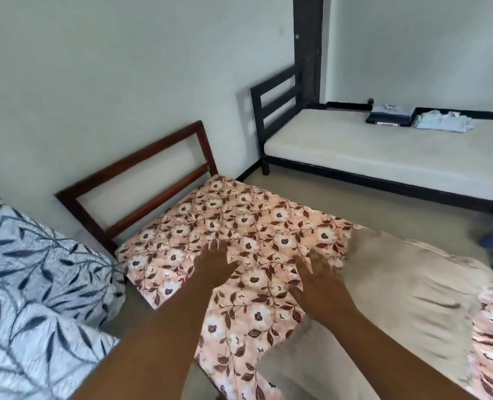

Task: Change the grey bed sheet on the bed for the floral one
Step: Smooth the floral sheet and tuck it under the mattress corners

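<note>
A floral sheet point(239, 226), peach with brown leaves, covers a single bed at the centre of the view. Its long axis runs from the brown wooden headboard point(135, 180) at 10 o'clock down toward 5 o'clock. The left hand point(216, 264) lies flat on the sheet just below centre, fingers straight and spread apart, pointing toward 12 o'clock. The right hand point(320, 284) lies flat beside it toward 4 o'clock, fingers also straight and apart, slightly blurred. Neither hand grips anything. Just right of the right hand a rumpled beige cloth point(398, 284) lies over the sheet, blurred. The sheet's left edge hangs over the mattress side, from 9 o'clock to 6 o'clock, with a narrow strip of floor point(131, 307) between it and blue leaf-patterned bedding point(37, 269) at 8 o'clock. At 2 o'clock a wider stretch of floor separates the bed from a second bed with a bare mattress point(384, 151) and folded clothes point(441, 122)
</note>
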Demonstrator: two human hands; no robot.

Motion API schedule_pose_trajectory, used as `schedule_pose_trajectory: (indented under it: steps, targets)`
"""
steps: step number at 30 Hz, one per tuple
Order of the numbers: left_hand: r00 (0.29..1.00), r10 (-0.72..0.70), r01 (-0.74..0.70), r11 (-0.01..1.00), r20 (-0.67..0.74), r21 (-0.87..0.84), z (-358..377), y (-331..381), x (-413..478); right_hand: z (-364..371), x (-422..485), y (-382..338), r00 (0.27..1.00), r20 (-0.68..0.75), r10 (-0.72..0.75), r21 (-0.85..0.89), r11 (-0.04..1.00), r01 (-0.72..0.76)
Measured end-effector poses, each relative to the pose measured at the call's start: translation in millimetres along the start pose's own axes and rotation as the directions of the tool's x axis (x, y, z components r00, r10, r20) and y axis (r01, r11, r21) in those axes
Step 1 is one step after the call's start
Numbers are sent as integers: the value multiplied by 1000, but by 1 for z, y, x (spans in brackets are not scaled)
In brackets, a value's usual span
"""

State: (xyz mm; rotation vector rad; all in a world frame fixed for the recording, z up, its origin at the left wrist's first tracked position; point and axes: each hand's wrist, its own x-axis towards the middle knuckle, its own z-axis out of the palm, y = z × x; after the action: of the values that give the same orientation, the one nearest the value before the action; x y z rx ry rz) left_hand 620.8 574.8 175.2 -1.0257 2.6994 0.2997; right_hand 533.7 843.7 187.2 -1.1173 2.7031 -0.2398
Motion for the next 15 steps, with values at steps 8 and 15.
schedule_pose_trajectory:
  steps: [8,15]
  targets:
    - [997,-54,56,998,49,-39,6,-193,154,40,178,-137,997,77,21,-27,999,-19]
    - [977,-157,174,978,141,-117,16,-334,223,57,290,-260,988,148,-34,5,999,34]
